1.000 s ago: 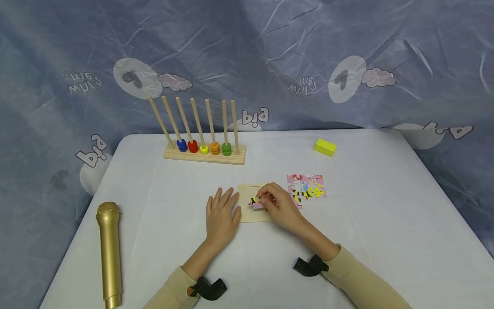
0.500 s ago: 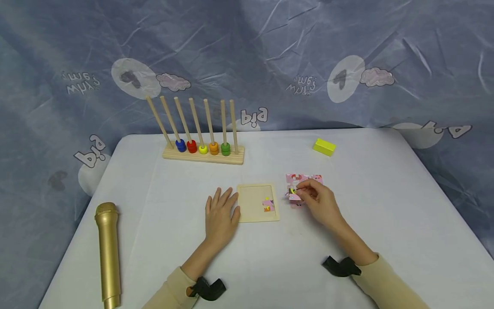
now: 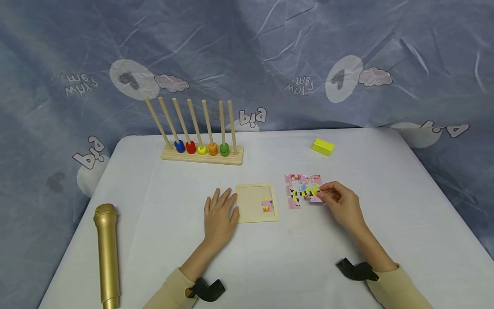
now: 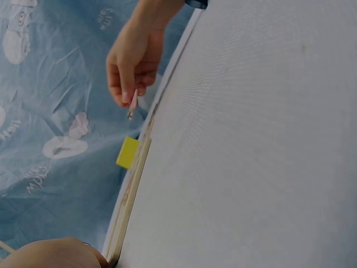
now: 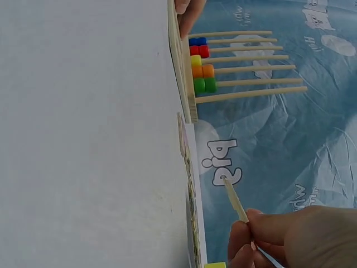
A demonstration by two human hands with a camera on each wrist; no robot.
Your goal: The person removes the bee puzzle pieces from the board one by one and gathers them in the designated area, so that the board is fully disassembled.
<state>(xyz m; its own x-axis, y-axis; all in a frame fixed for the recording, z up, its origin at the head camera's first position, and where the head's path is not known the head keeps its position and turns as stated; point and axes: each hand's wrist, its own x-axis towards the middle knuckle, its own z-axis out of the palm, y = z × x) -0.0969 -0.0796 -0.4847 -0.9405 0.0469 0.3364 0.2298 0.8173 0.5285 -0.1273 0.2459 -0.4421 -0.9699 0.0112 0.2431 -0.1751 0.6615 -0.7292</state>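
My right hand (image 3: pixel 341 206) pinches a jigsaw piece (image 5: pixel 236 202) between thumb and fingers. The right wrist view shows this piece edge-on, raised above the white table. In the head view the hand is at the right side of a cluster of jigsaw pieces (image 3: pixel 293 203), pink with yellow and black print. My left hand (image 3: pixel 220 219) rests with fingers spread on the table, its thumb side right at the left edge of a shallow wooden puzzle tray (image 3: pixel 248 219). One pink and yellow piece (image 3: pixel 267 205) lies in the tray's lower right corner.
A wooden peg rack (image 3: pixel 202 158) with coloured beads stands at the back left. A yellow block (image 3: pixel 323 147) lies at the back right. A gold microphone (image 3: pixel 107 257) is at the far left. Behind the table hangs a grey-blue printed cloth (image 3: pixel 216 51).
My right hand has moved right with its jigsaw piece, from over the tray, across the cluster, to the cluster's right side. The tray's piece came into view. My left hand stays put.
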